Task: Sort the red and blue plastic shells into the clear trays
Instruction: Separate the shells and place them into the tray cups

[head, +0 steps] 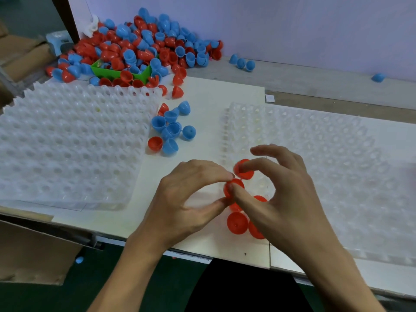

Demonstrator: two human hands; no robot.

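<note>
My left hand (189, 199) pinches a red shell (234, 188) between thumb and forefinger at the near left corner of the right clear tray (326, 167). My right hand (283, 194) holds another red shell (244, 168) with its forefinger and thumb just above it. Several red shells (237, 222) sit in the tray's near corner under my right hand. A second clear tray (67, 140) lies on the left. Between the trays lies a small cluster of blue shells (171, 129) with a red one (155, 144).
A big heap of red and blue shells (144, 46) lies at the back left around a green box (105, 70). A few loose blue shells (242, 62) lie by the wall, one more blue shell (378, 77) far right. Cardboard boxes (24, 52) stand past the table's left edge.
</note>
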